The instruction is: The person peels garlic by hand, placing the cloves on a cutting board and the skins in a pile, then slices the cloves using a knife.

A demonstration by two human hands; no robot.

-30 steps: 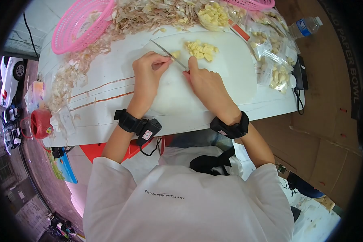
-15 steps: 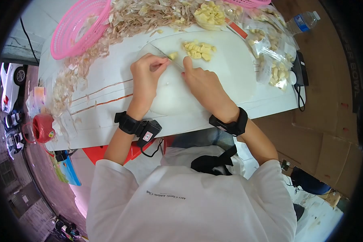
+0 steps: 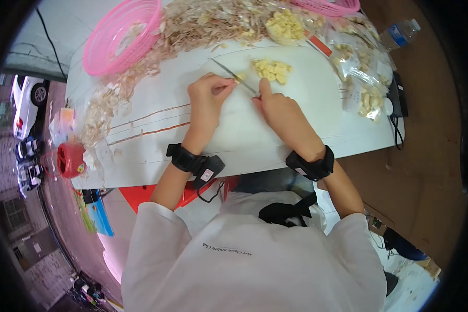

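Note:
In the head view, my right hand (image 3: 286, 112) is wrapped round the handle of a knife (image 3: 226, 69), its index finger stretched along the top. The thin blade slants up and left over the white cutting board (image 3: 317, 93). My left hand (image 3: 209, 99) has its thumb and fingers pinched at a small piece of garlic (image 3: 240, 77) beside the blade; the fingertips partly cover it. A small heap of cut garlic (image 3: 273, 70) lies on the board just beyond my right hand. Black bands with small boxes are strapped round both wrists.
Dry garlic skins (image 3: 203, 23) are heaped along the far and left table edges. A pink basket (image 3: 96, 52) stands far left. Peeled garlic in a bag (image 3: 286, 25), more bagged cloves (image 3: 370, 99) and a water bottle (image 3: 399, 34) are on the far right. A red container (image 3: 70, 160) sits at the left.
The whole view has shifted, so the table and hands appear farther right. The knife blade shows more of its side now. My left hand still pinches the garlic and my right the knife.

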